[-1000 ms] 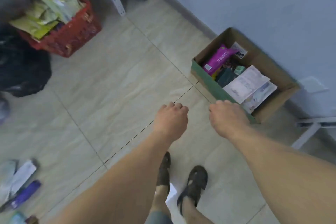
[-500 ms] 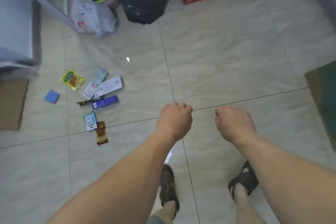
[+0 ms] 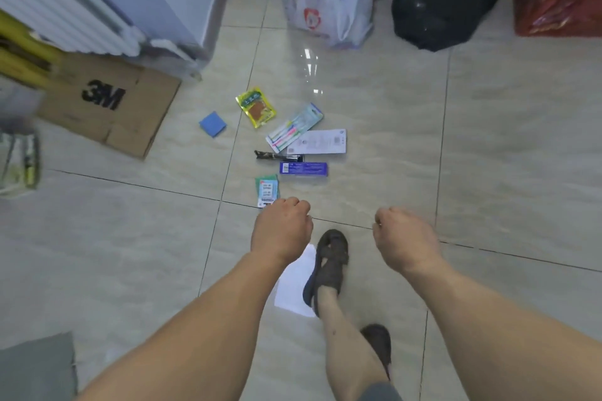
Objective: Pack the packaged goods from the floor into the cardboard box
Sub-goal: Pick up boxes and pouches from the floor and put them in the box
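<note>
Both the left hand (image 3: 281, 231) and right hand (image 3: 404, 239) hang loosely curled, apparently empty. Start with the green-and-white packet (image 3: 267, 191) at twelve o'clock of the left hand (nearest), then the blue box (image 3: 303, 169), pinching edges flat off the tile.

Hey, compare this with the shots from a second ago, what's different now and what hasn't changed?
The view has swung away from the packing box, now out of sight, toward the goods on the floor, which lie nearer: yellow packet, toothbrush pack, white card, blue box, green packet. One sandalled foot has stepped forward. Unchanged: left hand and right hand stay loosely curled, holding nothing; the goods lie untouched.
</note>
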